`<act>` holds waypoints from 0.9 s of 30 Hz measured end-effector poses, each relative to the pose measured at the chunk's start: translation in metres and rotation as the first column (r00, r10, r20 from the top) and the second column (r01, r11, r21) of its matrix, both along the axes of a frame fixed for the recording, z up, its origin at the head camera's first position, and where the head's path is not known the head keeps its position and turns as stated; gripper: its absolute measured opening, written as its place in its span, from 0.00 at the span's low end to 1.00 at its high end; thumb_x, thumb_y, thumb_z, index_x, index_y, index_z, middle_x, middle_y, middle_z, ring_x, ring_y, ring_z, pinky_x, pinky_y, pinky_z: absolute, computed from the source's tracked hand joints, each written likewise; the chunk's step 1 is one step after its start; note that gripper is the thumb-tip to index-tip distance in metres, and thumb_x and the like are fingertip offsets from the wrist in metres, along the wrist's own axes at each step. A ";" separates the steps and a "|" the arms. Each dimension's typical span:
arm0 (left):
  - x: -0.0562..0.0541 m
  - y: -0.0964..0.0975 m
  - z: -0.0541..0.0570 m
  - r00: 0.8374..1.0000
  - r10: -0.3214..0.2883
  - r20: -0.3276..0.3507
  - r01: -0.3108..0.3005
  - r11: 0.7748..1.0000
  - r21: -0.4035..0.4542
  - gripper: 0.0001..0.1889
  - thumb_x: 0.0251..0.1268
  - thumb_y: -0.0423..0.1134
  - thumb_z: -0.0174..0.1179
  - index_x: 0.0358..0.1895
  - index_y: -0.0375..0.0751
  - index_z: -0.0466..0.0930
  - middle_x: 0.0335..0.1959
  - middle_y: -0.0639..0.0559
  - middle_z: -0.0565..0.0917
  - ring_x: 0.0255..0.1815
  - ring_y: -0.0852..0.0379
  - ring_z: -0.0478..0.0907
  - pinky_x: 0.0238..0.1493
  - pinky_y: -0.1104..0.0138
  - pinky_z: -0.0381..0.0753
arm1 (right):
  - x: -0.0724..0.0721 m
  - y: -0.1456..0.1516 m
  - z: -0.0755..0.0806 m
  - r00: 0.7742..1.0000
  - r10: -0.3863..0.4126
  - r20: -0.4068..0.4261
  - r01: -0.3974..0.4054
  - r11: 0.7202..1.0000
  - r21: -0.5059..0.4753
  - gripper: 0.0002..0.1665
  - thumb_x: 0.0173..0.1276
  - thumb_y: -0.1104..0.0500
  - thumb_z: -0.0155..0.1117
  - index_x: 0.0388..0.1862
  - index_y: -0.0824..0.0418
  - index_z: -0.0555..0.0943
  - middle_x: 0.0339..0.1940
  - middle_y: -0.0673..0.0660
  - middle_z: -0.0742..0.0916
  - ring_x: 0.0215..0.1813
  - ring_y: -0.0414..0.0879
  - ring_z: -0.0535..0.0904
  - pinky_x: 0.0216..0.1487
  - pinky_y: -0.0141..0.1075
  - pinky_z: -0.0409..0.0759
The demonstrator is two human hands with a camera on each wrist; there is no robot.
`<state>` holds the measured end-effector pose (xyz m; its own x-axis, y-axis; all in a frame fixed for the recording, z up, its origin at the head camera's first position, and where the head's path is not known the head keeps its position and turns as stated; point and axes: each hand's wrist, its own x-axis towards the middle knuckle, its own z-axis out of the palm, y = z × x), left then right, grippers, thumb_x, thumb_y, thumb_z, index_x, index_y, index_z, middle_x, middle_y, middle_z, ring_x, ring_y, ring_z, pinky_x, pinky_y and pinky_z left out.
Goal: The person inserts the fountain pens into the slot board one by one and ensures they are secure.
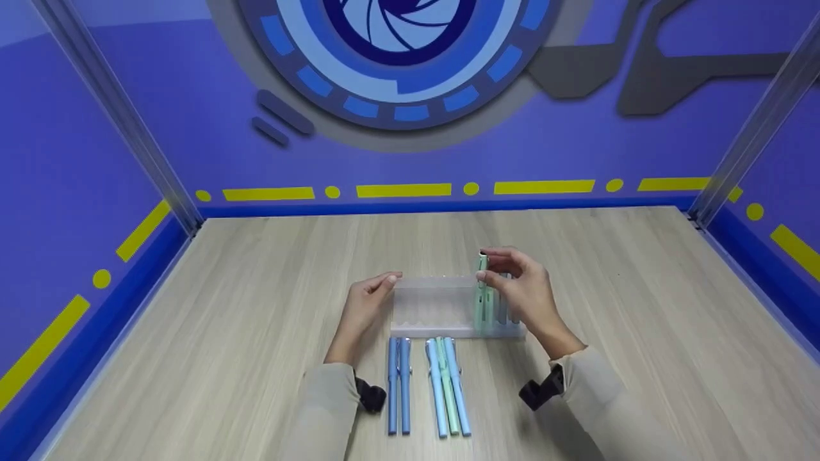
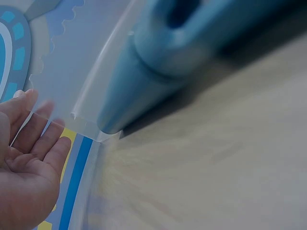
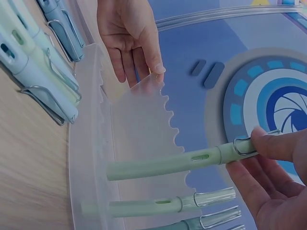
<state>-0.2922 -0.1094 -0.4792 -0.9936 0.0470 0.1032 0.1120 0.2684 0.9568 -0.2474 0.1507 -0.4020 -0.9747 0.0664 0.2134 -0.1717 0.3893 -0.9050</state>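
Note:
A translucent pen stand (image 1: pixel 429 307) with a scalloped upper edge stands on the table. My left hand (image 1: pixel 368 301) pinches its upper left corner between thumb and finger, seen also in the right wrist view. My right hand (image 1: pixel 522 288) pinches a light green pen (image 3: pixel 168 165) by its clip end. That pen is upright, its lower end inside the stand's front ledge (image 3: pixel 86 143). Beside it in the stand are another green pen (image 3: pixel 148 206) and a teal-grey pen (image 3: pixel 211 220); my right fingers partly hide further ones in the head view.
Two dark blue pens (image 1: pixel 398 384) lie in front of the stand. Right of them lie two light blue pens (image 1: pixel 437 390) with a green pen (image 1: pixel 448 384) between. Blue panels (image 1: pixel 410 166) wall the wooden table (image 1: pixel 256 307) at the back and sides.

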 end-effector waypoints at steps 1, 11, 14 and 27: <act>0.000 0.000 0.000 1.000 0.000 0.001 0.000 1.000 0.001 0.19 0.71 0.49 0.55 0.54 0.42 0.82 0.59 0.47 0.81 0.65 0.49 0.74 0.67 0.57 0.72 | 0.000 0.000 0.000 1.000 -0.003 -0.001 0.003 1.000 0.002 0.22 0.61 0.64 0.69 0.55 0.55 0.80 0.46 0.55 0.86 0.49 0.44 0.82 0.48 0.21 0.78; 0.000 -0.001 0.000 1.000 -0.006 -0.003 0.006 1.000 0.005 0.19 0.71 0.49 0.54 0.54 0.42 0.82 0.59 0.46 0.81 0.66 0.49 0.73 0.68 0.56 0.71 | -0.004 0.001 -0.004 1.000 -0.016 -0.005 0.016 1.000 -0.003 0.21 0.61 0.63 0.69 0.54 0.55 0.81 0.45 0.55 0.86 0.49 0.44 0.82 0.50 0.22 0.77; 0.000 -0.001 -0.001 1.000 -0.012 -0.010 0.012 1.000 0.001 0.19 0.71 0.50 0.54 0.55 0.42 0.82 0.59 0.46 0.81 0.66 0.48 0.73 0.69 0.56 0.70 | -0.006 0.002 -0.005 1.000 -0.019 -0.002 0.019 1.000 -0.006 0.21 0.61 0.63 0.70 0.54 0.55 0.81 0.46 0.55 0.87 0.48 0.44 0.82 0.50 0.23 0.77; -0.001 0.000 -0.001 1.000 0.000 -0.014 0.000 1.000 -0.011 0.18 0.71 0.49 0.54 0.53 0.41 0.82 0.58 0.46 0.81 0.65 0.49 0.75 0.67 0.57 0.73 | -0.010 0.000 -0.016 1.000 -0.012 -0.010 0.012 1.000 -0.011 0.23 0.59 0.67 0.70 0.55 0.56 0.82 0.46 0.56 0.87 0.47 0.45 0.83 0.44 0.24 0.82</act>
<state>-0.2936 -0.1099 -0.4797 -0.9921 0.0481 0.1163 0.1251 0.2788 0.9522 -0.2577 0.1505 -0.4176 -0.9715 0.0806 0.2229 -0.1765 0.3812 -0.9075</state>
